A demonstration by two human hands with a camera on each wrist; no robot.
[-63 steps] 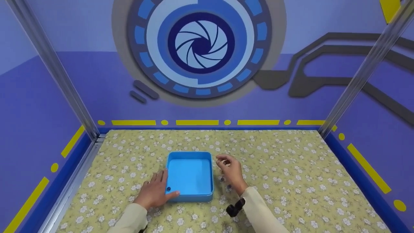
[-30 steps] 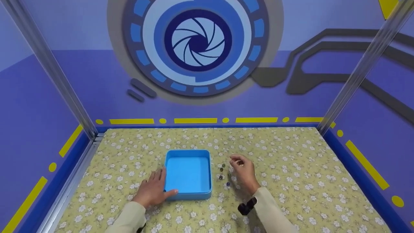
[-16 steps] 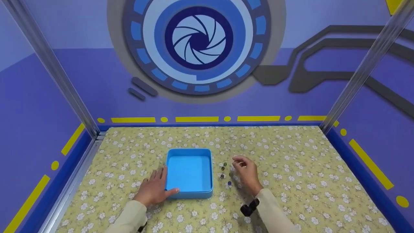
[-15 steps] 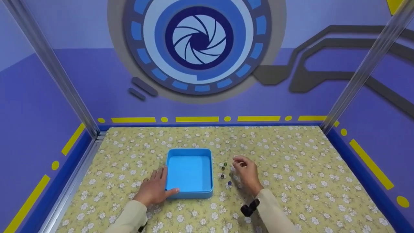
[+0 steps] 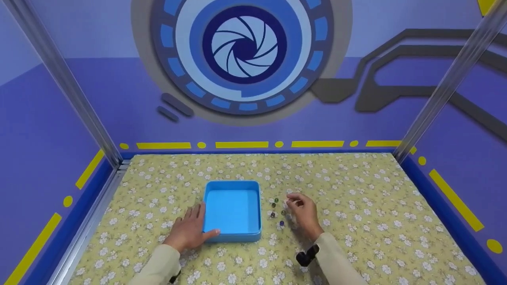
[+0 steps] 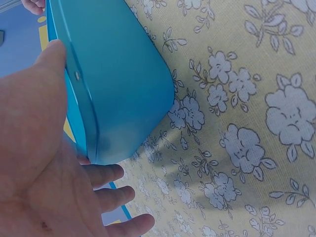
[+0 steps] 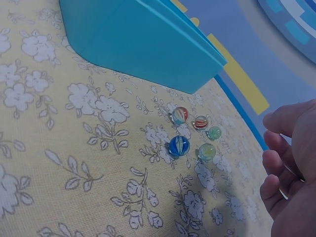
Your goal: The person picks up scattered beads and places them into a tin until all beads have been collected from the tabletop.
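Note:
A square blue box (image 5: 232, 238), without a lid, stands on the flowered cloth. My left hand (image 5: 186, 231) rests against its near left corner, with straight fingers along the left wall and the thumb on the near rim. Several glass marbles lie on the cloth to the right of the box. In the right wrist view they are a blue marble (image 7: 179, 146), a red-striped one, an orange-striped one, a green marble (image 7: 214, 133) and a yellowish marble (image 7: 207, 152). My right hand (image 5: 304, 211) hovers just right of them, fingers loosely curled around nothing. No marble shows inside the box.
The yellow flowered cloth (image 5: 348, 186) covers the table. Blue-purple panels (image 5: 119, 95) stand at the back and both sides, with metal posts (image 5: 443, 83) at the far corners. A black wrist device (image 5: 307, 255) is on my right wrist.
My right hand has drawn back rightward from the box's right wall, past the marbles, uncovering them. A dark marble inside the box's near left corner has dropped out of sight. My left hand stays put.

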